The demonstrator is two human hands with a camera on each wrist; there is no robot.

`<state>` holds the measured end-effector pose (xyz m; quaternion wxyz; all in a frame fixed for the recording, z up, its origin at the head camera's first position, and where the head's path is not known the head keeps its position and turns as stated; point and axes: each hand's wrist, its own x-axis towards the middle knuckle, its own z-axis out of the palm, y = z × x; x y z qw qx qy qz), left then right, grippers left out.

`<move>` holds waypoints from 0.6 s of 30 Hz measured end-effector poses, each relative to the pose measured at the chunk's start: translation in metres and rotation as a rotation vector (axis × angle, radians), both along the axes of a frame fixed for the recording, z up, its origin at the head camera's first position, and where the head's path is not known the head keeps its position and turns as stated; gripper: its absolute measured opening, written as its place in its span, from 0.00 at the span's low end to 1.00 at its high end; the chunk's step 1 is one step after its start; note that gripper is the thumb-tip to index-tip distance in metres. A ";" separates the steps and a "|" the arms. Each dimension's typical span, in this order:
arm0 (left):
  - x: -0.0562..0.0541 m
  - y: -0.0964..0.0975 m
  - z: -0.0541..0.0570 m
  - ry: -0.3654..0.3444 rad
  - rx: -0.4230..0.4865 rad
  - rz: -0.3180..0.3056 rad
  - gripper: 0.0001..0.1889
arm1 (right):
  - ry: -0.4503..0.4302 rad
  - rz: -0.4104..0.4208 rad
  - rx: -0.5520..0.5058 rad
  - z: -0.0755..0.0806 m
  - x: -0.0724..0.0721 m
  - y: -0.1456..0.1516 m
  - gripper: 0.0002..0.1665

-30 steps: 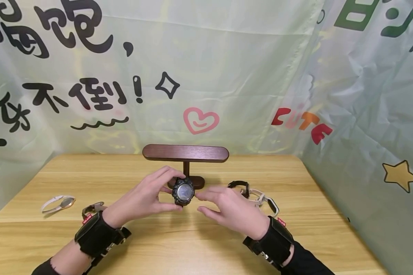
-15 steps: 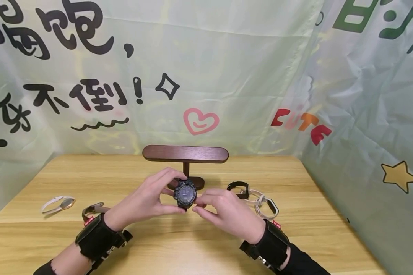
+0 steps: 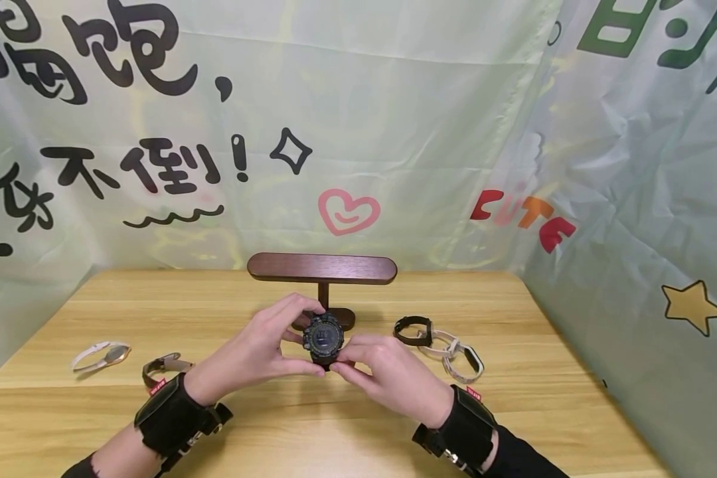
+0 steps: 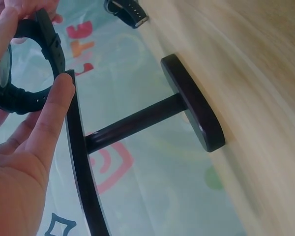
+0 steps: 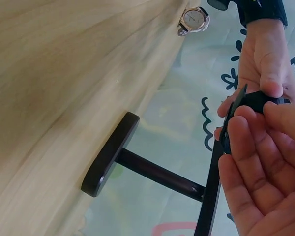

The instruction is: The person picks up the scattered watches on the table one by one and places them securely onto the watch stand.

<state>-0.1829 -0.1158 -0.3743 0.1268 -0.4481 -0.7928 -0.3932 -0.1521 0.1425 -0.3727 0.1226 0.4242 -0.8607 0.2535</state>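
Thumb and fingers of my left hand [image 3: 265, 344] grip the black watch [image 3: 323, 337] while my right hand [image 3: 391, 372] pinches its strap [image 4: 49, 38]. Just behind is a brown stand [image 3: 322, 267].

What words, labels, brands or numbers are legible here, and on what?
"饱," on the backdrop, upper left.
"不倒!" on the backdrop, below that.
"CUTE" on the backdrop, at right.
Other backdrop characters: cut off or unclear.
Held watch, display: too small to read.
Red wrist tags: too small.
Gold watch, dial: too blurred.
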 end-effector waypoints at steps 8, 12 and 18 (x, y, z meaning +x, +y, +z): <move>-0.002 -0.002 0.000 -0.010 0.010 -0.009 0.42 | 0.057 0.018 -0.029 -0.001 0.000 0.000 0.04; -0.003 -0.004 0.000 -0.019 0.021 -0.030 0.46 | 0.081 0.021 -0.037 0.000 -0.001 0.002 0.04; -0.003 -0.007 0.003 -0.039 0.017 -0.029 0.46 | 0.080 0.025 -0.061 0.002 -0.004 0.005 0.04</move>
